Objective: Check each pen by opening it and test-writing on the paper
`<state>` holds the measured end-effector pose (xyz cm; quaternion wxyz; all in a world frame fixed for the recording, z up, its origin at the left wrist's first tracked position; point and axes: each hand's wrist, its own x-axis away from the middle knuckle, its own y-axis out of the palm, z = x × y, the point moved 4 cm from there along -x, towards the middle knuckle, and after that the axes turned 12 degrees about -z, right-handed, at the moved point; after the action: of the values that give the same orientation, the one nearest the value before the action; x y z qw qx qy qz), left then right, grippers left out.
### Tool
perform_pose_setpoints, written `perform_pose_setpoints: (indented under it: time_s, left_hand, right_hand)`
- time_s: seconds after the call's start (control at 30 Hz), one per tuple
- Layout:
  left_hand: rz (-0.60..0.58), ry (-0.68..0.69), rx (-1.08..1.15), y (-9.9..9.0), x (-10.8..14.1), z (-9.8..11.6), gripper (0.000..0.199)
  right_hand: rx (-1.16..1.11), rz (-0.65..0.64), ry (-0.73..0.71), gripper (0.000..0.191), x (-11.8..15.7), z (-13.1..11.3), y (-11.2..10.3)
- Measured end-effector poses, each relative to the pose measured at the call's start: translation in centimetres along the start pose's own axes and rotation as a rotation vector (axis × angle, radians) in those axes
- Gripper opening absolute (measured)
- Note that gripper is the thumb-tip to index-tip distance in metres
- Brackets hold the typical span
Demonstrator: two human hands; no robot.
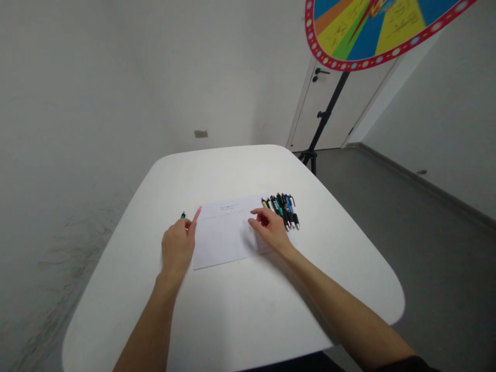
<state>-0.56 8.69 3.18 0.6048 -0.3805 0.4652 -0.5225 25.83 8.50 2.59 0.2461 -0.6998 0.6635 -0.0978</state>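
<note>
My left hand (179,242) rests at the left edge of a white sheet of paper (220,240) with some writing near its top. A pink pen-like item (197,213) sticks up at its thumb, and the green and black end of a pen (183,215) shows just beyond its fingers. Whether it grips either one is hard to make out. Over the right part of the paper hovers my right hand (268,226), thumb and forefinger apart with nothing between them. Right beside it, several pens (285,209) lie side by side in a bunch, partly hidden by that hand.
The white table (232,310) has rounded corners. Behind it at the right, a colourful wheel (364,31) stands on a black tripod (325,116) before a white door (337,111). A wall runs along the left and back, and grey floor (372,191) shows at the right.
</note>
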Motion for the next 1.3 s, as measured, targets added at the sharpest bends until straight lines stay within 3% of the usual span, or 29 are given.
perform_pose_setpoints:
  time_s: [0.1, 0.17, 0.27, 0.4, 0.47, 0.6, 0.8, 0.93, 1.17, 1.3]
  left_hand:
    - [0.01, 0.244, 0.175, 1.0, 1.2, 2.9, 0.03]
    - [0.018, 0.434, 0.21, 1.7, 2.1, 4.9, 0.032]
    - [0.023, 0.573, 0.279, 2.3, 2.9, 6.1, 0.031]
    - [0.094, 0.457, 0.424, 1.8, 2.4, 4.8, 0.031]
    - [0.114, 0.435, 0.482, 1.3, 2.3, 4.4, 0.025]
    - [0.095, 0.46, 0.521, 0.9, 2.3, 4.7, 0.023]
    - [0.093, 0.393, 0.48, 1.3, 2.1, 4.8, 0.034]
    - [0.033, 0.43, 0.49, 1.3, 2.4, 5.1, 0.033]
    - [-0.081, 0.321, 0.673, 1.1, 2.5, 5.1, 0.033]
    - [-0.145, 0.251, 0.833, 2.3, 2.2, 4.5, 0.037]
  right_hand:
    - [-0.468, -0.179, 0.027, 0.044, 0.5, -0.7, 2.6]
    - [-0.697, -0.313, 0.063, 0.041, 1.0, -1.2, 4.4]
    - [-0.889, -0.285, 0.109, 0.033, 1.1, -1.1, 5.3]
    - [-1.1, -0.019, 0.191, 0.039, 0.4, 0.8, 3.7]
    - [-1.146, 0.036, 0.214, 0.039, 0.0, 1.4, 3.0]
    - [-1.18, 0.029, 0.23, 0.041, 0.0, 1.6, 2.9]
    - [-1.209, -0.031, 0.243, 0.038, 0.3, 1.2, 3.8]
    - [-1.222, -0.04, 0.247, 0.038, 0.3, 1.3, 4.0]
    - [-1.233, -0.068, 0.24, 0.04, 0.5, 1.1, 4.1]
    - [-1.204, -0.072, 0.195, 0.04, 0.6, 0.6, 4.0]
